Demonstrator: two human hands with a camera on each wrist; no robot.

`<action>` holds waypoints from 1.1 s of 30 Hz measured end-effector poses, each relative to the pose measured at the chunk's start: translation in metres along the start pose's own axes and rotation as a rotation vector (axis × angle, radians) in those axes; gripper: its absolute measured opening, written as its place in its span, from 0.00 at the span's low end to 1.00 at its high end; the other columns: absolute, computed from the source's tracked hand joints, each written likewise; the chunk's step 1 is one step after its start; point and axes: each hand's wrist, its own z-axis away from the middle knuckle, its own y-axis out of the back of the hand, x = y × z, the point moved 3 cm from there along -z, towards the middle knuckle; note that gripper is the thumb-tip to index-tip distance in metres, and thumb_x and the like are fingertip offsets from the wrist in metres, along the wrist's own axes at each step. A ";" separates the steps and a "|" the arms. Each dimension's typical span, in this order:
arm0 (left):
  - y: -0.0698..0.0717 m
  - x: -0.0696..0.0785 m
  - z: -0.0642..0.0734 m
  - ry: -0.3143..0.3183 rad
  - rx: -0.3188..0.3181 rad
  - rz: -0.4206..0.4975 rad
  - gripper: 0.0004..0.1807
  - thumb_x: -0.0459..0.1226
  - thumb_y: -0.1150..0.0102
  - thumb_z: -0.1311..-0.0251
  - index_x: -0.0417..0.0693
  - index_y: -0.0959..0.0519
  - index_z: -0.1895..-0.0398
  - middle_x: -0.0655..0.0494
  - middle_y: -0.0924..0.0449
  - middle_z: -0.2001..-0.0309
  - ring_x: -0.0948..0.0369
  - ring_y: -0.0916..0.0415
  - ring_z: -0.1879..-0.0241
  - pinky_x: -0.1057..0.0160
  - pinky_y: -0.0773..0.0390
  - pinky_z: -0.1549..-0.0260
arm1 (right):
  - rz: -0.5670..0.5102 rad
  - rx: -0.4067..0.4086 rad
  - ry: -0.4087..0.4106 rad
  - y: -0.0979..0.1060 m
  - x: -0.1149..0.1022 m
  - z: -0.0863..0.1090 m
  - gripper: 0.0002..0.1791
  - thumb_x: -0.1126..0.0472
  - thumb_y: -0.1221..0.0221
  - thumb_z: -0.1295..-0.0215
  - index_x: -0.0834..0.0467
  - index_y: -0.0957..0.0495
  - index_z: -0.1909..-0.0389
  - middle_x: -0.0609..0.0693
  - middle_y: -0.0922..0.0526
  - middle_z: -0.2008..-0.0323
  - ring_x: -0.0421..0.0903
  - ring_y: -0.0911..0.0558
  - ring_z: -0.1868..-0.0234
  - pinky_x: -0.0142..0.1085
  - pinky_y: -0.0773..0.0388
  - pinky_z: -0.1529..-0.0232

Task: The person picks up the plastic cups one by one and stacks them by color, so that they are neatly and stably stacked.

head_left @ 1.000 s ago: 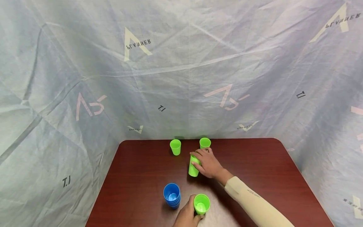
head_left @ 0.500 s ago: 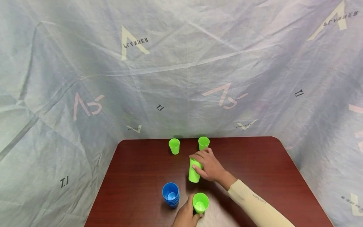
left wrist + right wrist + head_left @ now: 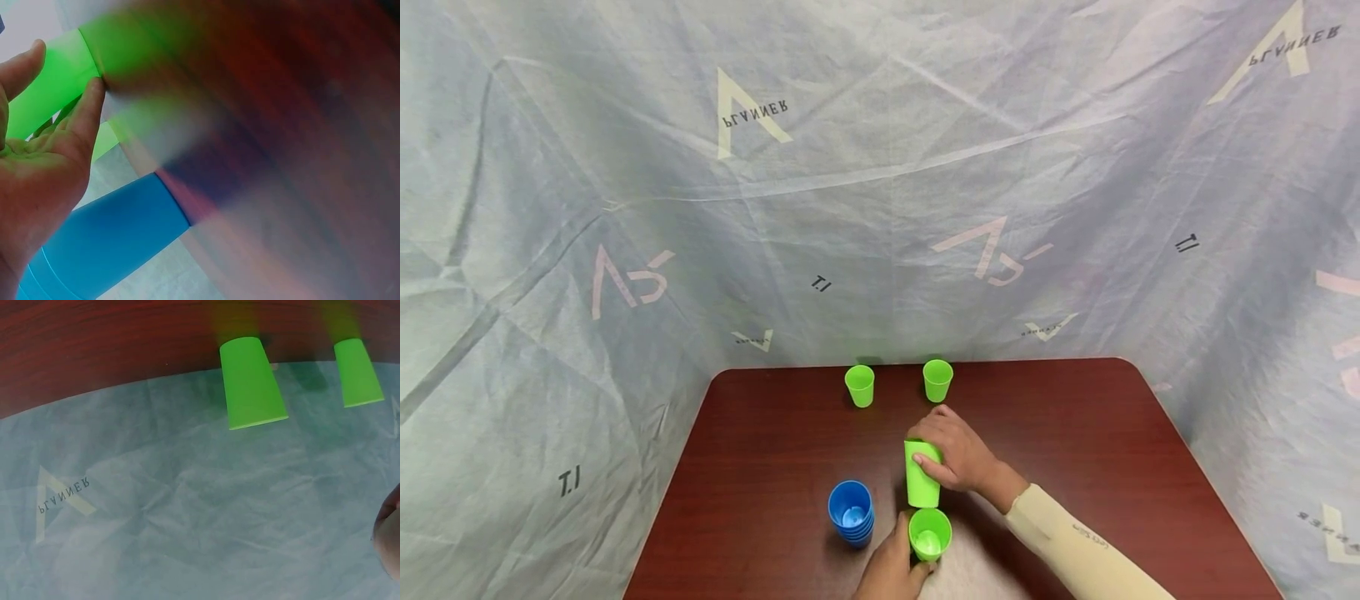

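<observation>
At the table's front my left hand (image 3: 891,565) grips an upright green cup (image 3: 929,533), whose open mouth faces up. Thumb and fingers of the left hand (image 3: 56,150) lie around the cup wall (image 3: 53,78) in the left wrist view. Just behind it, my right hand (image 3: 958,454) holds another green cup (image 3: 922,477) from above and the right side. That cup's lower end is right at the far rim of the left hand's cup. Only a sliver of the right hand (image 3: 390,537) shows at the edge of the right wrist view; its cup is hidden there.
Left of the left hand stands a stack of nested blue cups (image 3: 852,510). Two green cups stand apart near the back edge, one on the left (image 3: 860,386) and one on the right (image 3: 937,381). A grey printed sheet (image 3: 880,208) hangs behind the brown table (image 3: 760,442).
My right hand has brought its green cup nearer, to the far rim of the left hand's cup. The right back cup is now fully uncovered. The left hand keeps its hold in place.
</observation>
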 end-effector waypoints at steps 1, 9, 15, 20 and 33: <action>0.000 0.000 0.000 -0.002 0.001 0.000 0.40 0.40 0.23 0.41 0.47 0.34 0.29 0.54 0.17 0.41 0.60 0.17 0.44 0.55 0.16 0.45 | -0.008 -0.003 0.010 0.000 -0.001 0.000 0.20 0.45 0.52 0.20 0.53 0.17 0.54 0.44 0.12 0.62 0.40 0.15 0.61 0.42 0.24 0.51; 0.000 0.000 0.000 -0.005 0.003 0.006 0.39 0.41 0.23 0.41 0.46 0.34 0.31 0.55 0.16 0.45 0.63 0.17 0.48 0.56 0.17 0.50 | -0.050 -0.018 0.057 0.000 -0.010 0.004 0.16 0.45 0.48 0.25 0.51 0.18 0.58 0.41 0.14 0.65 0.37 0.19 0.66 0.37 0.24 0.57; -0.002 0.000 0.001 -0.009 0.015 -0.010 0.40 0.40 0.22 0.41 0.46 0.34 0.29 0.54 0.16 0.43 0.62 0.17 0.48 0.56 0.16 0.49 | -0.061 0.000 0.073 0.000 -0.016 0.009 0.19 0.41 0.46 0.28 0.52 0.18 0.58 0.40 0.17 0.67 0.36 0.22 0.67 0.35 0.25 0.59; -0.002 -0.001 0.000 -0.002 0.008 -0.020 0.41 0.42 0.23 0.41 0.44 0.35 0.28 0.53 0.16 0.42 0.60 0.16 0.47 0.54 0.16 0.49 | -0.054 -0.017 0.036 0.001 -0.021 0.013 0.22 0.39 0.43 0.32 0.53 0.18 0.57 0.42 0.20 0.67 0.38 0.24 0.66 0.33 0.26 0.60; -0.002 0.000 0.002 -0.035 0.027 -0.032 0.44 0.41 0.24 0.39 0.45 0.37 0.25 0.53 0.16 0.43 0.60 0.17 0.49 0.55 0.16 0.51 | -0.086 -0.023 0.017 0.005 -0.041 0.020 0.24 0.39 0.31 0.45 0.49 0.19 0.53 0.41 0.23 0.62 0.36 0.27 0.61 0.31 0.27 0.57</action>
